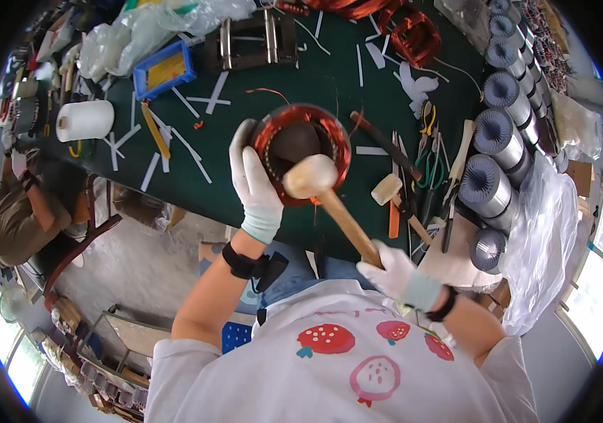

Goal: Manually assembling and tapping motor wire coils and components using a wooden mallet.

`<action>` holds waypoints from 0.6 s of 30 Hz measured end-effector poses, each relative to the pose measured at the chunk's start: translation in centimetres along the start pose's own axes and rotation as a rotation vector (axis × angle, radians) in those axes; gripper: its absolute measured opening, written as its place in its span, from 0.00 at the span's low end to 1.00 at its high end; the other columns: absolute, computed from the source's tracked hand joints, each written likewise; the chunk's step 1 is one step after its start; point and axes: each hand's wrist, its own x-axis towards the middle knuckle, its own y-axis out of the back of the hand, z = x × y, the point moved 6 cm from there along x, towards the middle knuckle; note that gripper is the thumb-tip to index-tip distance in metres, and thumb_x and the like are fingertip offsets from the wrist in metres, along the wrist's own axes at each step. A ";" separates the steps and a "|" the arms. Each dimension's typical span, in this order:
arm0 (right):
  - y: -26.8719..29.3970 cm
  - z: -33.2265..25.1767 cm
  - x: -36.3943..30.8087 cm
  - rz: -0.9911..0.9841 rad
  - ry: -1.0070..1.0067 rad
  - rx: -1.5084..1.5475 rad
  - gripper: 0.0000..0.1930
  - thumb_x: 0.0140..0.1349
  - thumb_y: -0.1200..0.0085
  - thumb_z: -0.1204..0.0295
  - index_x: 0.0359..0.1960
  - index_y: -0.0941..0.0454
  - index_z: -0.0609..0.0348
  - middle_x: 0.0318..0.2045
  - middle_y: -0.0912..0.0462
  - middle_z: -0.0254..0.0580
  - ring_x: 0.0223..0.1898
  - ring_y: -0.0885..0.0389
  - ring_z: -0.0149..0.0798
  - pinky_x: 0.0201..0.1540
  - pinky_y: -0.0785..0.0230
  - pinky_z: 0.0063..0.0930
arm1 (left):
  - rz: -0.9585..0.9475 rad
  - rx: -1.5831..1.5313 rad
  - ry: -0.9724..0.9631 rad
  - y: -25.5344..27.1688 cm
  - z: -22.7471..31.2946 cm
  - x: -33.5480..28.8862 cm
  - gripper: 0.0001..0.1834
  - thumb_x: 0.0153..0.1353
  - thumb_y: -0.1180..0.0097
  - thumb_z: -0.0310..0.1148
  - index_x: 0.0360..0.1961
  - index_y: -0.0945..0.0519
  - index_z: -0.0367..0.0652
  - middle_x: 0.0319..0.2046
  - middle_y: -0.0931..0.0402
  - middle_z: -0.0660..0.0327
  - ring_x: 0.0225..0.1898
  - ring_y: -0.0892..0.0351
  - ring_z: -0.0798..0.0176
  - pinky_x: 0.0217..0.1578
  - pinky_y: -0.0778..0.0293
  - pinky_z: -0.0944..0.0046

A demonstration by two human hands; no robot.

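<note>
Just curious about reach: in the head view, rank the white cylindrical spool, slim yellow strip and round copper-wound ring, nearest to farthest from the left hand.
1. Round copper-wound ring: touching the left hand.
2. Slim yellow strip: left of the hand.
3. White cylindrical spool: farther left.

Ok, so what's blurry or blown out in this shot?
In the head view, the raised mallet head and, less so, the right hand look smeared, likely by motion; also in the head view, the lower-left window and lower-right window glare white; fisheye bending and dark corners frame the head view.
</note>
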 end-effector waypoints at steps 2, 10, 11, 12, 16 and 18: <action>-0.2 -0.2 -1.2 -0.129 -0.167 0.378 0.17 0.67 0.39 0.68 0.51 0.24 0.67 0.24 0.21 0.39 0.25 0.23 0.30 0.30 0.28 0.29 | -0.082 0.182 0.008 2.2 -0.2 0.2 0.25 0.81 0.63 0.37 0.69 0.31 0.31 0.63 0.27 0.51 0.63 0.26 0.58 0.67 0.33 0.59; 0.0 15.5 -8.1 0.329 -0.209 0.251 0.16 0.66 0.40 0.66 0.45 0.23 0.69 0.29 0.18 0.59 0.30 0.16 0.53 0.37 0.24 0.40 | -0.254 0.793 0.027 9.7 5.5 -6.9 0.15 0.74 0.50 0.26 0.57 0.19 0.32 0.53 0.17 0.47 0.57 0.18 0.48 0.62 0.26 0.57; 0.1 16.5 -7.9 0.287 -0.251 0.162 0.17 0.67 0.40 0.65 0.46 0.23 0.69 0.30 0.17 0.62 0.34 0.15 0.57 0.38 0.24 0.43 | -0.221 0.809 0.065 11.3 5.4 -8.4 0.15 0.74 0.50 0.26 0.55 0.19 0.33 0.52 0.17 0.47 0.57 0.17 0.48 0.61 0.25 0.57; 0.2 17.6 -7.8 0.254 -0.298 0.076 0.17 0.67 0.41 0.64 0.47 0.23 0.69 0.32 0.16 0.64 0.37 0.13 0.61 0.40 0.23 0.46 | -0.198 0.820 0.104 12.5 5.2 -9.7 0.14 0.73 0.50 0.26 0.54 0.18 0.33 0.52 0.16 0.48 0.56 0.17 0.48 0.60 0.25 0.57; 1.0 18.5 -5.8 0.157 -0.223 -0.368 0.24 0.67 0.43 0.60 0.57 0.27 0.64 0.41 0.15 0.68 0.47 0.15 0.66 0.50 0.23 0.54 | -0.211 0.795 0.227 12.7 7.4 -12.0 0.16 0.74 0.50 0.27 0.58 0.21 0.33 0.54 0.16 0.49 0.59 0.18 0.54 0.62 0.26 0.59; 1.0 17.9 -5.4 0.186 -0.122 -0.420 0.22 0.66 0.42 0.62 0.56 0.26 0.63 0.38 0.15 0.66 0.44 0.16 0.68 0.48 0.23 0.55 | -0.225 0.789 0.223 11.9 9.0 -11.7 0.16 0.74 0.50 0.27 0.59 0.21 0.33 0.54 0.17 0.49 0.59 0.18 0.54 0.62 0.26 0.59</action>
